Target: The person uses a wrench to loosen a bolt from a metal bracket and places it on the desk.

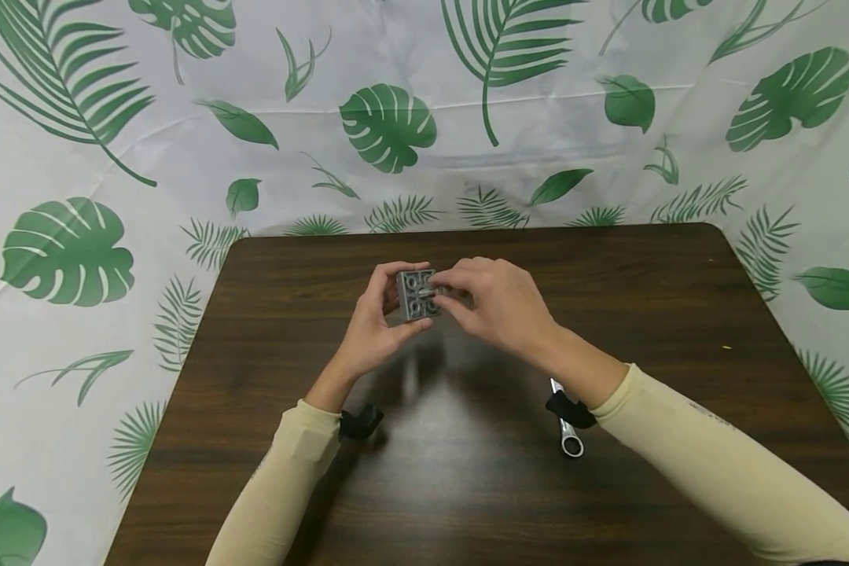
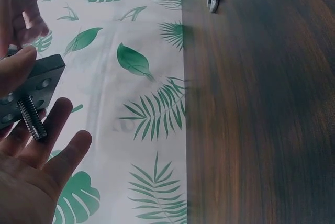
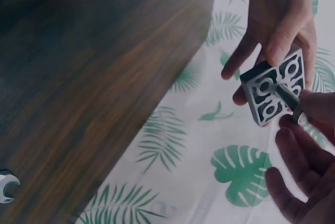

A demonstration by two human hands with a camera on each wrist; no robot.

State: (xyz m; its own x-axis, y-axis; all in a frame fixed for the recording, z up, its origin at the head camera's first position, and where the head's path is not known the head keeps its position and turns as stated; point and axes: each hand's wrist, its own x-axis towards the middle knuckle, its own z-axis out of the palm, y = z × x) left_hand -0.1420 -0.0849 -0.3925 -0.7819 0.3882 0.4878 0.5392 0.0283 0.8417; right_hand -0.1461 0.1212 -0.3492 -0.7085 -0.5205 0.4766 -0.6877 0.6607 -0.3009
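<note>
My left hand point(image 1: 371, 334) holds a small grey block point(image 3: 259, 101) above the table, thumb on one edge and fingers on the opposite edge. The block has rows of round holes on its face. A metal bolt point(image 3: 285, 96) passes through it near the middle, and its threaded end point(image 2: 32, 120) sticks out on the back side in the left wrist view. With thumb and forefinger, my right hand point(image 1: 502, 303) pinches the bolt at its head end, in front of the block. The fingertips partly cover the bolt head.
A combination wrench point(image 1: 571, 442) lies on the dark wooden table point(image 1: 467, 487), partly hidden under the right wrist strap point(image 1: 569, 409). A small yellow scrap point(image 1: 726, 347) is at the right. Behind the table hangs a white leaf-print cloth point(image 1: 290, 165).
</note>
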